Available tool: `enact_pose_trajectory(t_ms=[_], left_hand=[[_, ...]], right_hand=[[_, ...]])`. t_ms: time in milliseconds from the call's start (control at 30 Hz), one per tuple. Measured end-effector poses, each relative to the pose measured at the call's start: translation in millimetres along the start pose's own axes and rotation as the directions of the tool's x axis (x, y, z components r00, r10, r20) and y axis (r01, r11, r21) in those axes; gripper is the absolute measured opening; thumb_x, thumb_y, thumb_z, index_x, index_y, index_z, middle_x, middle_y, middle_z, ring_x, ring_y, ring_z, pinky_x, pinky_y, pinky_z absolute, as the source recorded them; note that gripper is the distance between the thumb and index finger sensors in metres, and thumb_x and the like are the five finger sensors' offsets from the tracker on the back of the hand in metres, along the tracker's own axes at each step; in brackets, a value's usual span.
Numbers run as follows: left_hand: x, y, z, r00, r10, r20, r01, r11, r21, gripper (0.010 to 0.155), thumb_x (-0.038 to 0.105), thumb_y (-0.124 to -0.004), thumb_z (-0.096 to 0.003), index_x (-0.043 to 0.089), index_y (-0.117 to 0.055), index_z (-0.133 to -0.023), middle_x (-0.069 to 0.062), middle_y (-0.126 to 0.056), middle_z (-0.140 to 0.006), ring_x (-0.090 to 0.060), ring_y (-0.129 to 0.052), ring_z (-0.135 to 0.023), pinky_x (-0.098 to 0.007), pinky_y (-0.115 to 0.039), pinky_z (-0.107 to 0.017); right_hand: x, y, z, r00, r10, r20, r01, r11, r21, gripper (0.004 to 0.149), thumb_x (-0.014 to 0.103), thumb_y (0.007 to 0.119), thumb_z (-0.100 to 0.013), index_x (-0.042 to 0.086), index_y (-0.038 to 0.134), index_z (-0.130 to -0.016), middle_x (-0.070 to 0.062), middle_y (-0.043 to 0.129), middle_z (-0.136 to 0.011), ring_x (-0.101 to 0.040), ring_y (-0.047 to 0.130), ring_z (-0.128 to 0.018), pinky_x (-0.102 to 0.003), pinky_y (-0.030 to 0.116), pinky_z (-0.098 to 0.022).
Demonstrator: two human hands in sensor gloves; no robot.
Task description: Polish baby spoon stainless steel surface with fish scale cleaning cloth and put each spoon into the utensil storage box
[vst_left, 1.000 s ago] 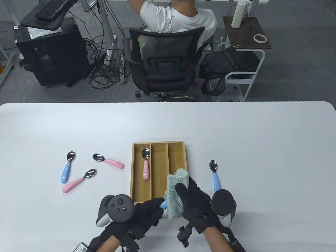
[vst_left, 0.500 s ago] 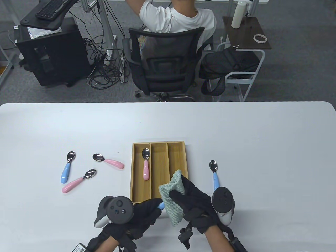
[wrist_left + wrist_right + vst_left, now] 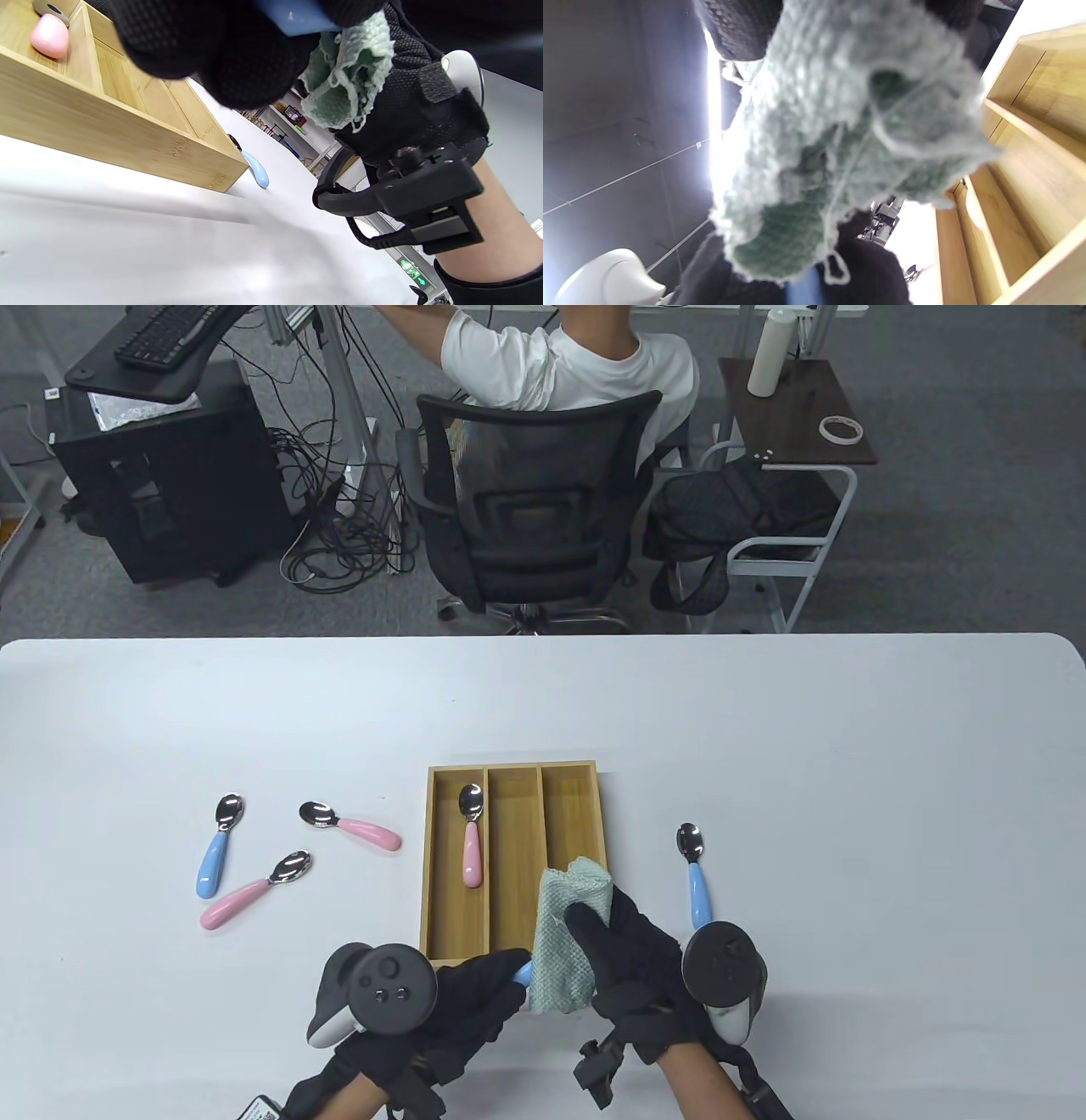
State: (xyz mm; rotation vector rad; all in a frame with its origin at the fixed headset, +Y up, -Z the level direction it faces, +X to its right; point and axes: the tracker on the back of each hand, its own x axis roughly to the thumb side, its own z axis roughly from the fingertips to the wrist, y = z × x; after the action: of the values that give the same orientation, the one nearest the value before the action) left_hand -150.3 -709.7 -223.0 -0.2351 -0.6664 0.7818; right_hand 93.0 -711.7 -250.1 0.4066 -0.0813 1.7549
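My left hand (image 3: 475,988) grips the blue handle of a baby spoon (image 3: 523,971) just in front of the bamboo storage box (image 3: 513,861); its bowl is hidden inside the cloth. My right hand (image 3: 624,954) holds the pale green cleaning cloth (image 3: 564,946) wrapped over that spoon's head. In the left wrist view the blue handle (image 3: 297,17) and the cloth (image 3: 348,72) show between both gloves. The cloth (image 3: 840,127) fills the right wrist view. A pink-handled spoon (image 3: 470,836) lies in the box's left compartment.
Left of the box lie a blue-handled spoon (image 3: 216,848) and two pink-handled spoons (image 3: 352,824) (image 3: 254,892). Another blue-handled spoon (image 3: 694,869) lies right of the box, beside my right hand. Beyond the table's far edge a person sits in a black office chair (image 3: 530,500).
My right hand has rubbed the cloth along the spoon head: it swung left and down half a second ago, then back up to the right. The left hand has held still.
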Motion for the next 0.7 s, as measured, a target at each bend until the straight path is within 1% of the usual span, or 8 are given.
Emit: enact_pose_trajectory(t_ms=[67,133,200,333,467,533,567,700], left_hand=[[-1.9,1.2,0.0,1.000,0.013,-0.003,-0.013,1.000,0.005,0.056,0.040,-0.058,-0.0636,0.007,-0.060,-0.109,-0.012,-0.084,-0.090,-0.018,-0.101,-0.054,-0.037,-0.091,-0.039],[-3.7,1.6,-0.1,1.000,-0.006,-0.009,0.006,1.000,0.002,0.056,0.040,-0.058,-0.0636,0.007,-0.060,-0.109,-0.013,-0.083,-0.091,-0.019,-0.101,-0.055,-0.037,-0.091,-0.039],[-5.3,0.9,-0.9,1.000,-0.021,-0.017,0.021,1.000,-0.001,0.056,0.040,-0.058,-0.0635,0.008,-0.060,-0.109,-0.012,-0.083,-0.091,-0.019,-0.101,-0.055,-0.037,-0.091,-0.039],[-4.6,-2.6,-1.9,0.999,-0.032,-0.019,0.032,0.999,-0.017,0.055,0.040,-0.059,-0.0634,0.008,-0.061,-0.109,-0.013,-0.083,-0.091,-0.019,-0.102,-0.054,-0.037,-0.091,-0.039],[-2.7,-2.6,-1.1,0.999,-0.035,-0.009,0.035,0.999,-0.010,0.055,0.040,-0.058,-0.0633,0.009,-0.061,-0.109,-0.013,-0.083,-0.091,-0.019,-0.101,-0.055,-0.037,-0.091,-0.039],[-2.3,-3.0,-1.2,0.999,-0.023,-0.024,0.023,1.000,-0.006,0.055,0.040,-0.058,-0.0634,0.009,-0.061,-0.109,-0.013,-0.083,-0.091,-0.019,-0.101,-0.054,-0.037,-0.091,-0.039],[-2.1,-3.2,-1.3,0.999,-0.025,-0.025,0.025,1.000,-0.006,0.055,0.040,-0.059,-0.0634,0.009,-0.061,-0.109,-0.013,-0.083,-0.091,-0.019,-0.101,-0.054,-0.037,-0.091,-0.039],[-0.7,-3.2,-1.0,0.999,-0.037,-0.030,0.037,0.999,-0.001,0.055,0.040,-0.059,-0.0634,0.009,-0.061,-0.109,-0.013,-0.084,-0.091,-0.018,-0.101,-0.052,-0.036,-0.091,-0.038]], right_hand=[[0.3,1.1,-0.7,0.999,-0.040,-0.001,0.040,0.999,0.037,0.056,0.032,0.070,-0.063,-0.001,0.051,-0.103,-0.015,0.082,-0.090,-0.027,0.102,-0.068,-0.035,0.096,-0.049],[-1.7,2.2,-3.2,0.995,-0.097,-0.025,0.099,0.989,0.112,0.056,0.025,0.071,-0.063,-0.001,0.045,-0.105,-0.017,0.075,-0.095,-0.032,0.097,-0.076,-0.039,0.092,-0.055],[-5.6,2.3,-4.1,0.992,-0.118,-0.043,0.123,0.985,0.122,0.058,0.022,0.073,-0.062,-0.001,0.043,-0.105,-0.017,0.074,-0.097,-0.033,0.095,-0.079,-0.041,0.090,-0.056],[-8.0,1.3,-4.5,0.999,-0.037,-0.036,0.040,0.996,0.076,0.064,0.027,0.086,-0.055,0.002,0.052,-0.103,-0.010,0.081,-0.091,-0.026,0.101,-0.071,-0.036,0.095,-0.052],[-4.2,-0.5,-1.8,0.999,0.046,-0.013,-0.046,0.999,-0.004,0.066,0.038,0.090,-0.051,0.005,0.059,-0.100,-0.006,0.087,-0.084,-0.018,0.106,-0.060,-0.030,0.098,-0.045],[-4.3,-0.6,-1.6,0.996,0.088,-0.010,-0.088,0.996,-0.022,0.066,0.042,0.088,-0.052,0.005,0.061,-0.099,-0.005,0.088,-0.081,-0.015,0.107,-0.056,-0.028,0.098,-0.042],[-4.9,-0.8,-1.3,0.994,0.105,-0.009,-0.105,0.994,-0.029,0.065,0.046,0.084,-0.053,0.005,0.062,-0.098,-0.004,0.089,-0.079,-0.013,0.107,-0.054,-0.027,0.098,-0.041],[-3.5,-0.4,-1.3,0.995,0.099,-0.008,-0.099,0.995,-0.027,0.058,0.046,0.072,-0.059,0.004,0.063,-0.098,-0.005,0.090,-0.079,-0.015,0.107,-0.053,-0.028,0.097,-0.040]])
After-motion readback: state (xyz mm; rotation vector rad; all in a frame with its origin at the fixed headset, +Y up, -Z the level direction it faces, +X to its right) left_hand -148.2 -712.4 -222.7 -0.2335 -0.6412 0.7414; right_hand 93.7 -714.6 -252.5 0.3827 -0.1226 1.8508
